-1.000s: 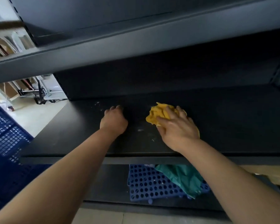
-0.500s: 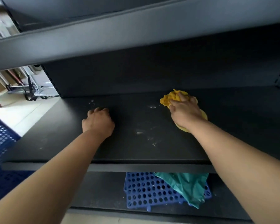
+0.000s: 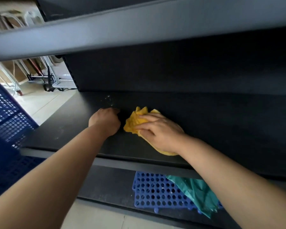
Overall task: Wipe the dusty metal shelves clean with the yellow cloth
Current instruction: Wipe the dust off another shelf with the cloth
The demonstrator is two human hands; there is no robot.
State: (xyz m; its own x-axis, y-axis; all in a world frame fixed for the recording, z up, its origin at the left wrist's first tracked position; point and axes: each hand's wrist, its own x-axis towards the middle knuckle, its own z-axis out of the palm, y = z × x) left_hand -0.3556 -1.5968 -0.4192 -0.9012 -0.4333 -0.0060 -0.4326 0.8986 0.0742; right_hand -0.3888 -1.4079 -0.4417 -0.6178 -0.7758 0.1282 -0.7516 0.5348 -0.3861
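The dark metal shelf (image 3: pixel 221 123) runs across the middle of the view, with white dust specks (image 3: pixel 108 100) near its back left. A crumpled yellow cloth (image 3: pixel 135 119) lies on the shelf. My right hand (image 3: pixel 160 131) presses flat on top of it, fingers stretched out to the left. Just left of the cloth, my left hand (image 3: pixel 104 120) rests on the shelf as a fist with curled fingers and holds nothing. Part of the cloth is hidden under my right palm.
An upper shelf edge (image 3: pixel 139 28) hangs close overhead. On the lower shelf lie a blue perforated mat (image 3: pixel 153 190) and a green cloth (image 3: pixel 198 194). A blue plastic crate (image 3: pixel 5 119) stands at the left, and a folded cart (image 3: pixel 53 80) sits on the floor beyond.
My right hand has slid the cloth left and nearer, up beside my left fist. The dust smears in the shelf's middle no longer show.
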